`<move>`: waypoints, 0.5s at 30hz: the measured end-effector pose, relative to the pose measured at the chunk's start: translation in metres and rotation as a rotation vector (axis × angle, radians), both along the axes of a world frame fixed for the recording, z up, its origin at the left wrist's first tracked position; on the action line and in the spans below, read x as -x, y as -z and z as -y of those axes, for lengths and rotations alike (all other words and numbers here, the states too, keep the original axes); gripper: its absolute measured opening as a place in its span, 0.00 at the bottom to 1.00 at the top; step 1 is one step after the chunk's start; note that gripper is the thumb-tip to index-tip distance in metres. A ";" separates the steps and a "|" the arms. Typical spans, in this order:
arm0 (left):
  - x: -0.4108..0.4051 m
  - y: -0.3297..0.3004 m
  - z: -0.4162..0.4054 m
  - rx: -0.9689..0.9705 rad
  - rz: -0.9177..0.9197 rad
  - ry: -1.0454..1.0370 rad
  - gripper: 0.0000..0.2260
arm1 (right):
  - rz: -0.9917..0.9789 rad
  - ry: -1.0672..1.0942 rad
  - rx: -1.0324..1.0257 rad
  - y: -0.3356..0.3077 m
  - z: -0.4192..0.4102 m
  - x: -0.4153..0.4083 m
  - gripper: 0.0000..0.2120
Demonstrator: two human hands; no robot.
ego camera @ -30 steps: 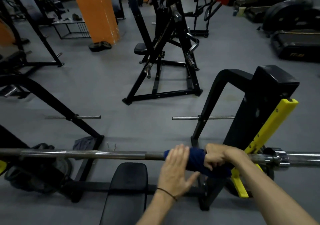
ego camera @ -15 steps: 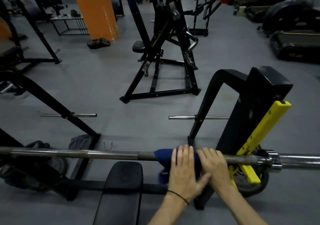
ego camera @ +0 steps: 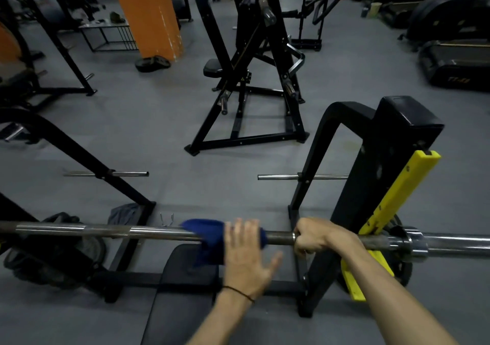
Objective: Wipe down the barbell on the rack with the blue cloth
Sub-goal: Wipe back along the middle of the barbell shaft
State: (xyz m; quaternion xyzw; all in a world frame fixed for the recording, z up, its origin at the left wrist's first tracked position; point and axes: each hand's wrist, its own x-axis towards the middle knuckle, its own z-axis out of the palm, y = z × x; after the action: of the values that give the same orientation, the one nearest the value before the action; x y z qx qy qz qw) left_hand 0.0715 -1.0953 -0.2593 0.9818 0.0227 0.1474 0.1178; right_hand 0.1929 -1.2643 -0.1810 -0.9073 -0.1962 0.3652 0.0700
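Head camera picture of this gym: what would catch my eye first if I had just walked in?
Probably the blue cloth draped over the long steel barbell across the bottom of the view, with the left hand pressing it flat while the right hand grips the bare bar beside it. Next, the bright yellow rack guard slanting up at the right, and the orange pillar at the top left.

Two bare forearms, no sleeves in view. Left hand (ego camera: 245,258) bare, no rings seen on the fingers (ego camera: 240,229); thin dark band (ego camera: 238,291) (a cord or hair tie, cannot tell which) round the wrist, well back from the fingertips. Right hand (ego camera: 315,237) bare too, nothing worn at the wrist behind its knuckles, no glove, no watch.
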 end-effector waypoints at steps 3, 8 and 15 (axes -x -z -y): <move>-0.007 0.000 0.066 -0.015 -0.007 0.141 0.41 | 0.108 -0.048 -0.024 0.001 0.000 0.003 0.07; 0.002 0.007 -0.001 -0.016 0.087 0.245 0.34 | 0.656 -0.175 -0.035 0.025 0.016 0.029 0.16; 0.030 0.000 -0.137 -0.056 0.069 -0.091 0.35 | 1.095 -0.109 -0.180 0.063 0.018 0.057 0.24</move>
State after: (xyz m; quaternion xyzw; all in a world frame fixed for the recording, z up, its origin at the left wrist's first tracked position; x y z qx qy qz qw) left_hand 0.0416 -0.9582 -0.2596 0.9770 0.0594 0.1868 0.0844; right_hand 0.1363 -1.2826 -0.2441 -0.9435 -0.2811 -0.1747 0.0158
